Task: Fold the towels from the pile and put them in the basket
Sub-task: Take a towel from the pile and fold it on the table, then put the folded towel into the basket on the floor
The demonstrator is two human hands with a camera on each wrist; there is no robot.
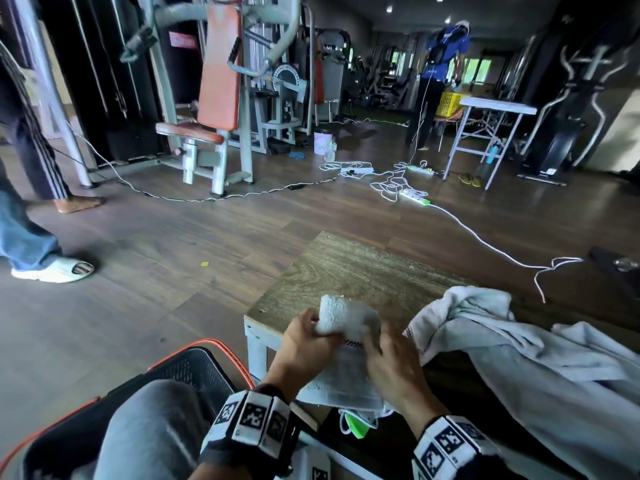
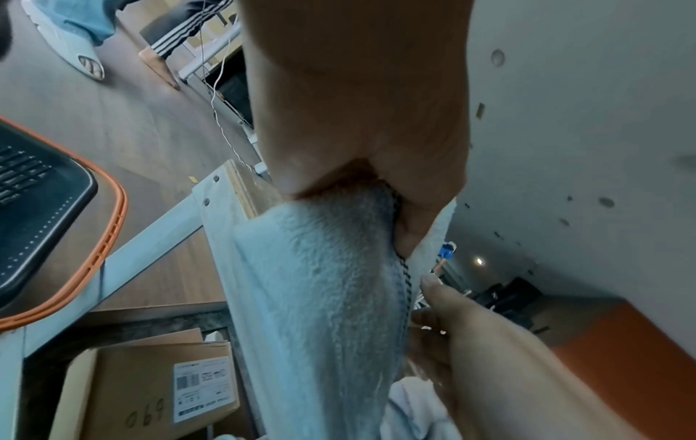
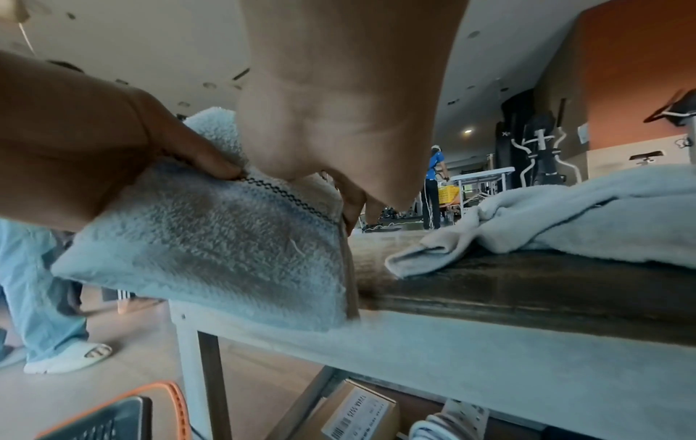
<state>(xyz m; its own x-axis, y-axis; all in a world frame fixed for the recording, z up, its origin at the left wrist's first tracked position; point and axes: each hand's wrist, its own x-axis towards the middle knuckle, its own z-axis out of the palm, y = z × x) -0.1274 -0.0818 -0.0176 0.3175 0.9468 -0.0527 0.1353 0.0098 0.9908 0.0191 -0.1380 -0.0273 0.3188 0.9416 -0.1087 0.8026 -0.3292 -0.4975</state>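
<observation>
A white towel (image 1: 341,315) with a black stitched border, folded into a thick wad, is lifted at the near left corner of the wooden table (image 1: 346,268). My left hand (image 1: 317,327) grips its left end, thumb on top. My right hand (image 1: 374,337) holds its right edge with the fingers curled down behind it. The wrist views show the same towel (image 2: 320,297) (image 3: 226,244) held between both hands. Its lower part hangs over the table's front edge. The pile of white towels (image 1: 519,348) lies crumpled on the table to the right. The black basket (image 1: 194,368) with an orange rim stands on the floor at lower left.
My grey-trousered knee (image 1: 149,427) overlaps the basket. Cardboard boxes (image 2: 150,387) sit under the table. Two people's legs (image 1: 31,237) stand at the left. White cables and power strips (image 1: 412,195) trail across the wooden floor. A gym machine (image 1: 218,81) stands beyond.
</observation>
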